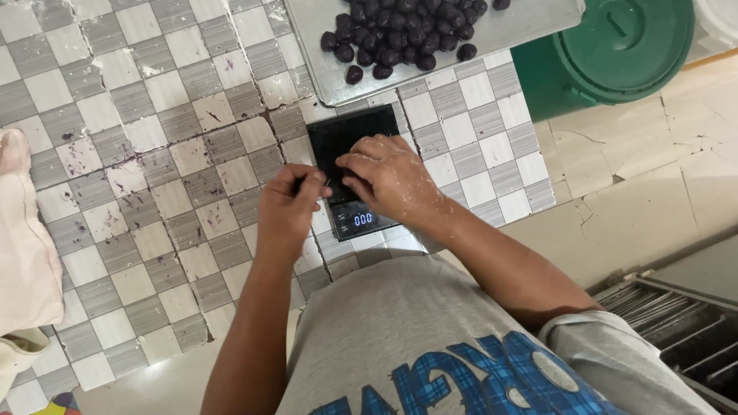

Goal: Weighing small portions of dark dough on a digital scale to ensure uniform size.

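Step in hand: judged to be weighing, with both hands working over the small black digital scale (355, 165) on the tiled counter (154, 154).
Left hand (288, 211): at the scale's left edge, thumb and forefinger pinched together; a small dark bit may sit between them, but whether the grip truly holds anything cannot be told.
Right hand (388, 177): lies on the scale's platform, fingers curled down; what is under them is hidden, so its grip cannot be told.
Scale: centre of the counter, lit display at its near edge.
Dark balls (407, 34): heaped on the metal tray (523, 27) just beyond the scale.
Next move calls for: clearing both hands off the platform for a true reading.
Elsewhere: green lidded bucket (623, 46) far right, pale cloth (23, 246) at left.
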